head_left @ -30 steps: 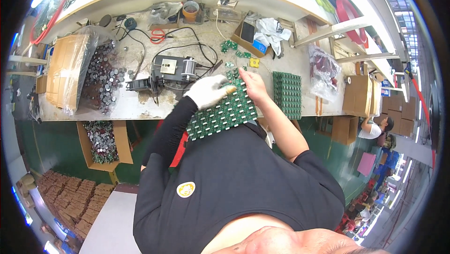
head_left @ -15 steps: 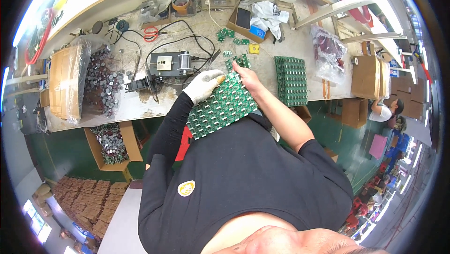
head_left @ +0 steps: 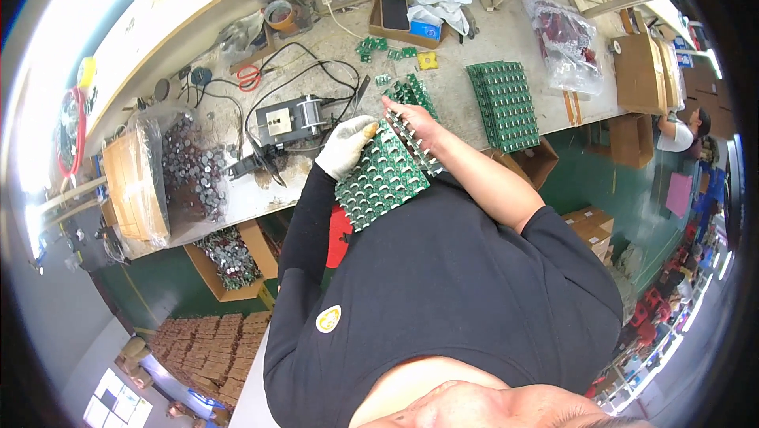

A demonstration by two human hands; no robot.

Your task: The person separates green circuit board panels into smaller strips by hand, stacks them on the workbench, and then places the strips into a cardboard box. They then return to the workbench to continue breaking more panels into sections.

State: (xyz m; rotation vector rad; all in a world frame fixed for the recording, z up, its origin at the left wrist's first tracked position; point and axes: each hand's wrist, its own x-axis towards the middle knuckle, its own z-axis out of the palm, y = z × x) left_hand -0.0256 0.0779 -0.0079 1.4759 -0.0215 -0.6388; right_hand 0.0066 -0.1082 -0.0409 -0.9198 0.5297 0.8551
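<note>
A green circuit board panel, dotted with rows of small pale parts, is held tilted in front of my chest. My left hand, in a white glove, grips its upper left edge with closed fingers. Bare, my right hand is closed on a narrow strip along the panel's right side. The strip stands at an angle to the rest; whether it is fully apart, I cannot tell. Just beyond my right fingers lie green board strips. To the right stands a stack of similar panels.
A small machine with a metal spool and black cables sits left of centre. Further left are a heap of small round parts and a carton. A carton with a phone stands at the back, near red-handled scissors.
The strip on the panel's right side has bent away from the rest, under my right hand. The whole view has turned and shifted somewhat.
</note>
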